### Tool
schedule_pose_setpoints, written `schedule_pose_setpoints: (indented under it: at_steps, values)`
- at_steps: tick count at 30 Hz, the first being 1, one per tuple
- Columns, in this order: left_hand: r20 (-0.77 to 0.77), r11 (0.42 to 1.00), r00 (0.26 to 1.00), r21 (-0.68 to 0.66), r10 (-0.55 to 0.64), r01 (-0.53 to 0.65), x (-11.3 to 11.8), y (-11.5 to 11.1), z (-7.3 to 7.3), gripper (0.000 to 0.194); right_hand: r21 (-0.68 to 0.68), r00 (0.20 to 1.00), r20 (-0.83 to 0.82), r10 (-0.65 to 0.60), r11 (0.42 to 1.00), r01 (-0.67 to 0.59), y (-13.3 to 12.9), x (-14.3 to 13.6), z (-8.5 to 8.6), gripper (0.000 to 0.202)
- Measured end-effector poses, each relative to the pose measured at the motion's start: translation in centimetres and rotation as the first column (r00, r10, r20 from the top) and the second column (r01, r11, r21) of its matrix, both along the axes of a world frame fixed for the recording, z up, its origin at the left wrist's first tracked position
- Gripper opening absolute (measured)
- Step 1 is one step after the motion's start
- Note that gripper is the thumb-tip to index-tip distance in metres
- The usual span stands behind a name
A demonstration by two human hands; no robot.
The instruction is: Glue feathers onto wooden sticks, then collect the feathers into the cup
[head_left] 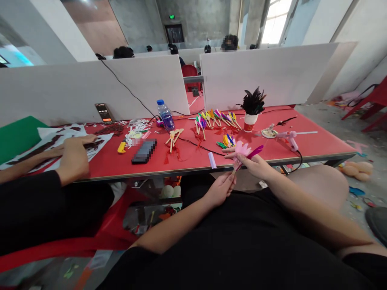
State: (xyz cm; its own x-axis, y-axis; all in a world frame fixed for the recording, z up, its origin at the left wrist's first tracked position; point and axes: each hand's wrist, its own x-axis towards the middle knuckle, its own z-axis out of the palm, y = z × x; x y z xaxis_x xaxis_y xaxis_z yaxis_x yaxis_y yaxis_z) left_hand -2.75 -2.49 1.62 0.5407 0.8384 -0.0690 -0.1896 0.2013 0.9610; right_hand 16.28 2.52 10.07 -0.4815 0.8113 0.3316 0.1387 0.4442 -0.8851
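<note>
One slim stick point(234, 172) was gripped in the left hand point(222, 188), with pink feathers point(241, 149) pinched above it by the right hand point(254, 164), near the red table point(320, 145); feathers could have been creased by overtight pressure or dropped through slackening.

Daylight glared nearly white through the window point(276, 20) at upper right, while the bench point(193, 161) took soft, even light and the space beneath it fell dim. Wide-angle distortion stretched the edges; pixelation masked the black device point(144, 151).
</note>
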Motion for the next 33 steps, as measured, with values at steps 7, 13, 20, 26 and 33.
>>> schedule_pose_setpoints:
  at_steps: [7,13,20,26,33]
  values:
    - [-0.034,0.999,0.999,0.016,0.028,-0.027,0.3,0.3,0.1,0.066,0.107,1.0,0.02,-0.015,0.994,0.012,-0.3,0.1,-0.3,0.065]
    - [-0.115,0.98,0.99,0.191,0.086,-0.063,-0.1,-0.4,-0.2,0.059,0.164,0.992,0.094,0.085,0.982,-0.099,-0.3,1.2,0.6,0.059]
    - [-0.081,0.967,0.996,0.253,0.022,-0.001,-0.2,-0.9,-0.4,0.056,0.363,0.987,0.155,0.053,0.926,-0.107,1.5,3.0,2.0,0.043]
    - [-0.171,0.958,0.985,0.281,-0.013,0.062,-0.6,-0.9,0.1,0.057,0.239,0.867,0.479,0.137,0.93,-0.279,2.1,3.3,5.0,0.049]
    - [-0.191,0.963,0.981,0.258,-0.03,0.08,-0.8,-0.9,0.5,0.057,0.215,0.776,0.63,0.028,0.954,-0.209,1.0,3.5,6.6,0.052]
